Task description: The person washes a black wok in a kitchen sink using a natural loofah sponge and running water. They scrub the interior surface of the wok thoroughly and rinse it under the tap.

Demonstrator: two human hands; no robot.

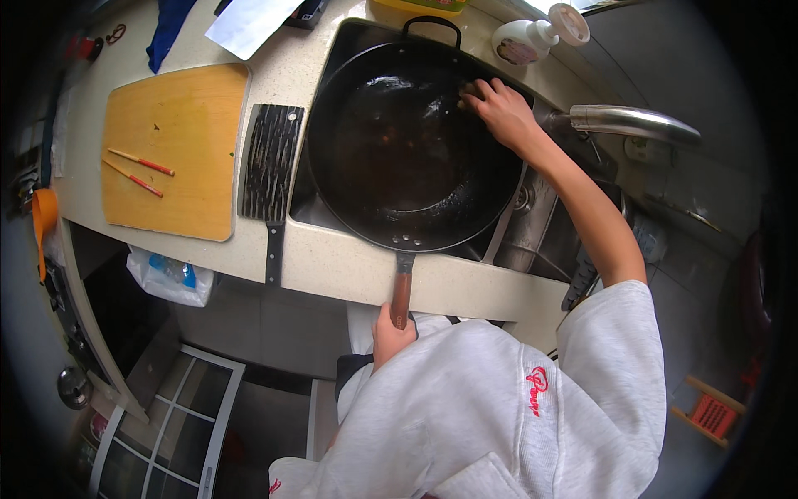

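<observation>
A large black wok point(374, 158) rests over the sink, with some liquid glistening at its bottom. My left hand point(391, 337) is wrapped round its brown wooden handle point(401, 291), which juts over the counter's front edge. Inside the wok, my right hand point(496, 108) presses against the upper right wall with bent fingers. Something small and brownish shows at the fingertips, but its kind is too hidden to tell. A dark loop handle point(432, 22) sticks out at the wok's far side.
Left of the wok lies a cleaver point(270, 166), then a wooden cutting board point(174, 200) with two red-ended chopsticks point(154, 162). A metal faucet point(632, 121) reaches out at the right, near a white pump bottle point(524, 41). A plastic bag point(170, 279) hangs below the counter.
</observation>
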